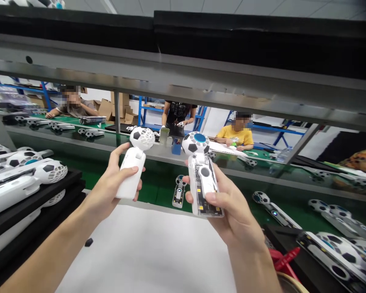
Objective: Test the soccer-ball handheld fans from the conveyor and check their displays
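Observation:
My left hand (122,173) is closed around the white handle of a handheld fan (131,173), whose round head has a black-and-white football pattern and a grille. In my right hand (228,203) is a second handheld fan (196,144). Its football head carries a blue disc, and its handle face shows a round button and dark inner parts under a clear cover. Both fans are held upright, side by side and apart, above a white sheet (152,248). Another such fan (178,193) lies on the green surface beyond, between my hands.
Black trays (70,181) stacked with fans stand at the left. More fans lie at the right in a dark tray (280,234), near a red tool (288,258) and a tape roll (289,283). A shelf (183,81) crosses overhead. Several people sit or stand beyond.

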`<state>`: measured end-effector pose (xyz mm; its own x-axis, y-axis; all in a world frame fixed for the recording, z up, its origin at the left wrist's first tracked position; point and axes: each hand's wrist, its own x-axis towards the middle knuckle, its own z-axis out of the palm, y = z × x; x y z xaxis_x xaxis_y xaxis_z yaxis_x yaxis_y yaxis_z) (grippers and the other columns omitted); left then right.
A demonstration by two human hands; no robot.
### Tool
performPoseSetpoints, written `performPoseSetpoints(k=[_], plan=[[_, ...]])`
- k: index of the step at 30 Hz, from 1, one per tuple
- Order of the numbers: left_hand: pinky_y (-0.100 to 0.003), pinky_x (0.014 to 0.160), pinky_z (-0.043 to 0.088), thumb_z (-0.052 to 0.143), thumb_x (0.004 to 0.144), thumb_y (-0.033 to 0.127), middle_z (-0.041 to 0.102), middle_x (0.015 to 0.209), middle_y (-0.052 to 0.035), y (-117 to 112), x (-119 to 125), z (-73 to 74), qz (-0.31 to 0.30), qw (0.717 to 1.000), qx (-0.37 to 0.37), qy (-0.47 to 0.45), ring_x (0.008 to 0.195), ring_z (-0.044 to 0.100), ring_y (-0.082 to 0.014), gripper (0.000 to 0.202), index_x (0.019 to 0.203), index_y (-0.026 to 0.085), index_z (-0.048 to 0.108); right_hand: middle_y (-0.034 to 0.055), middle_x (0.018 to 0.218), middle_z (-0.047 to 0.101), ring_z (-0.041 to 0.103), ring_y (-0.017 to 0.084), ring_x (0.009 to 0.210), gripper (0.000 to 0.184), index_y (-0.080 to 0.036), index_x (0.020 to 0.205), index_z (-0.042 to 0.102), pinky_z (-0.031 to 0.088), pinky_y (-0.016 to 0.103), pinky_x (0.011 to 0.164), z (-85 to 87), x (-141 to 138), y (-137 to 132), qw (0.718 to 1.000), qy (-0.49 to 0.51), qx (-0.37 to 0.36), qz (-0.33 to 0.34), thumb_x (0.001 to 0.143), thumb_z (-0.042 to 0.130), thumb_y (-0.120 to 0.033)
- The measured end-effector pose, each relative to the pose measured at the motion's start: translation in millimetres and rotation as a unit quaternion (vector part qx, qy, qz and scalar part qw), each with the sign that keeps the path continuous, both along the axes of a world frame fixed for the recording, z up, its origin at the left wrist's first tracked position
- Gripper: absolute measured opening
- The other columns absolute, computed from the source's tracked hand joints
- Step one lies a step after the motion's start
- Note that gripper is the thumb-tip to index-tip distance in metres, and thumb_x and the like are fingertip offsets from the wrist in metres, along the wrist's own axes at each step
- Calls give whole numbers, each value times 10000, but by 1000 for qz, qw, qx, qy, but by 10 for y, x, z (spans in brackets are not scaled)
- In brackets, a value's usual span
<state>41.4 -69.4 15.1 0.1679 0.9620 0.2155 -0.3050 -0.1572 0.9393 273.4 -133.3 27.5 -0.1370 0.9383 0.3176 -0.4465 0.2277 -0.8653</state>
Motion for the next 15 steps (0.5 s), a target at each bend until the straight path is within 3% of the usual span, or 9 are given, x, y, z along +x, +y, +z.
performPoseSetpoints(k=[2,4,6,8,11,15], plan=[[-289,536,569,745,800,322,621,1044,-27,14,0,-27,-7,1000,9,7,715,637,-174,785,1454,477,340,100,1235,684,702,153,823,541,-198,1276,634,561,238,747,-63,-122,31,999,5,-19,31,750,759,-184],[-251,598,569,750,806,366,599,1094,-34,67,2,-75,7,999,40,16,808,625,-170,644,1392,431,490,94,1344,635,701,178,980,489,-191,1224,679,567,251,850,-158,-279,69,996,18,-40,73,744,770,-163],[-216,589,540,702,843,467,598,1060,-40,143,-10,-132,28,998,60,24,814,603,-163,476,1299,366,605,96,1372,619,658,214,1136,494,-190,1219,684,556,282,931,-272,-442,103,990,33,-60,123,737,782,-148],[-215,551,508,580,880,619,618,954,-46,219,-44,-179,23,998,61,14,749,587,-160,484,1260,323,629,89,1349,634,616,231,1219,509,-205,1240,669,544,312,971,-378,-582,122,981,48,-76,170,749,790,-154],[-245,546,491,480,853,753,650,867,-52,297,-121,-204,-41,998,48,-13,689,597,-174,632,1215,258,628,61,1238,689,640,217,1189,596,-273,1344,584,524,331,986,-479,-723,121,964,58,-110,236,792,784,-173],[-242,558,469,680,760,667,667,788,-37,302,-204,-153,-136,990,40,-9,653,614,-169,536,988,183,648,99,1072,743,717,172,986,589,-260,1407,491,528,301,909,-520,-809,90,956,43,-124,263,874,741,-280]])
